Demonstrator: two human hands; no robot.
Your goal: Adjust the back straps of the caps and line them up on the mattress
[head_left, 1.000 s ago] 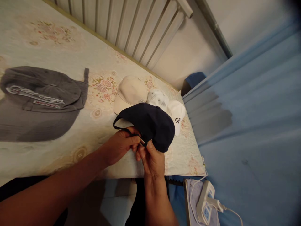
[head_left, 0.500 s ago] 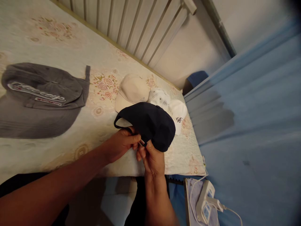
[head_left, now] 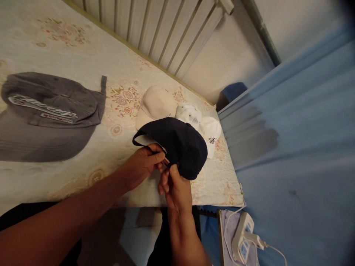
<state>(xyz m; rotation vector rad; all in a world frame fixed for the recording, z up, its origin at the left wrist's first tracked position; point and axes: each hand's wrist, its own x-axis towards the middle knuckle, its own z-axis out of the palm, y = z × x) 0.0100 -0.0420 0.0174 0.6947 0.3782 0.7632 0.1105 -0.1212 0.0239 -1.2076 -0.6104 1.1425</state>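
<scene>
A navy blue cap is held just above the floral bed cover near its front edge. My left hand pinches the cap's back strap, fingers closed on it. My right hand comes up from below and also pinches the strap at the small buckle, thumb against forefinger. Both hands meet at the cap's rear opening.
A beige cap and a white cap with a logo lie just behind the navy one. A large grey cap lies at the left. A slatted headboard, a blue curtain and a white power strip border the bed.
The navy cap has shifted slightly up and left. My right hand has slid a little down the strap while my left keeps its pinch.
</scene>
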